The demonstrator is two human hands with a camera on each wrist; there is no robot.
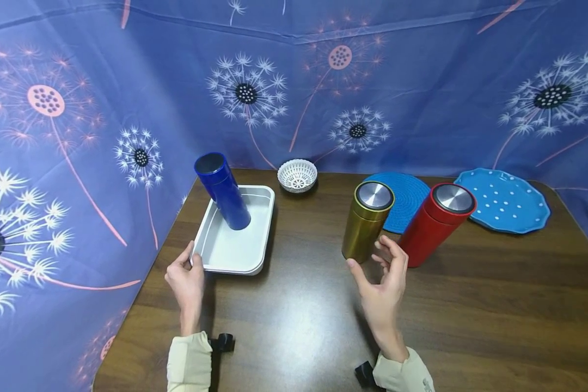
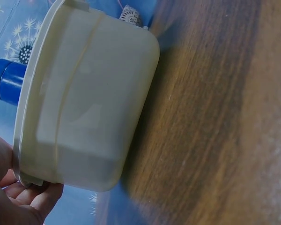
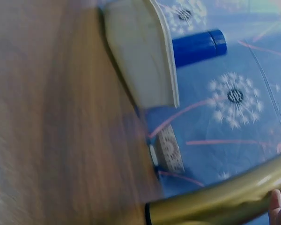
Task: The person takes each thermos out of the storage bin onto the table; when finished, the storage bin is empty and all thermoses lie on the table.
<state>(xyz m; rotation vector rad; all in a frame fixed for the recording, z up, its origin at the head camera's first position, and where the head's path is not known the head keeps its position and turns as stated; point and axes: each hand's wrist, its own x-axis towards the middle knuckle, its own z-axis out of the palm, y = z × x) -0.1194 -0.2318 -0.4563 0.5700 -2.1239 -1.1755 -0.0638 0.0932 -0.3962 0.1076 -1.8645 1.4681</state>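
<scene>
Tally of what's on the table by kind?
Canisters: 3 — blue, gold, red
Tray: 1
Basket: 1
Mat: 1
Plate: 1
Total: 7

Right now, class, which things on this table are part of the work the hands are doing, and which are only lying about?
In hand:
- left hand holding the rim of the white rectangular plastic tray
- blue cylindrical flask standing in the tray
- right hand open beside the gold metal flask

Lying about:
- red metal flask
- white lattice bowl
- round blue woven mat
- blue dotted plate
</scene>
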